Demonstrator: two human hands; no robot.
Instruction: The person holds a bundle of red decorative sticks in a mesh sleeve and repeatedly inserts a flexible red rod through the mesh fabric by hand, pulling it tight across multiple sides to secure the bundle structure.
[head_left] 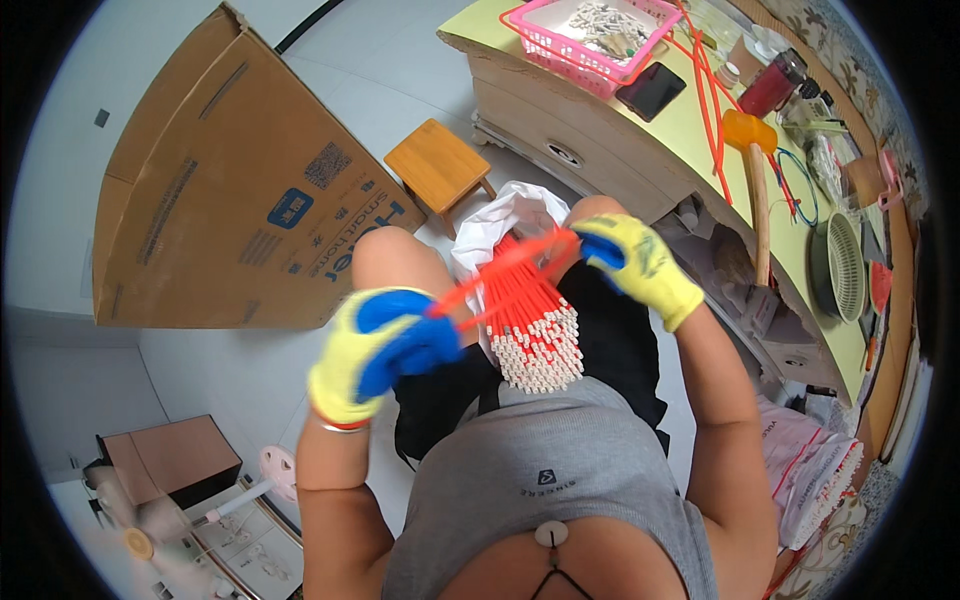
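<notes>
Both gloved hands pinch one orange rod (pixel 505 268) between them — left hand (pixel 385 350) closed on its near end, right hand (pixel 635 262) closed on the far end. It spans above a rod bundle (pixel 535 335) in a white bag (pixel 505 215) on the lap. Beside — a tabletop (pixel 690 130) with a pink basket (pixel 570 45) and mallet (pixel 755 170).

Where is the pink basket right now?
In the head view the pink basket sits at the top, right of centre, on the yellow-green table, just beyond a black phone and well ahead of the right hand.
</notes>
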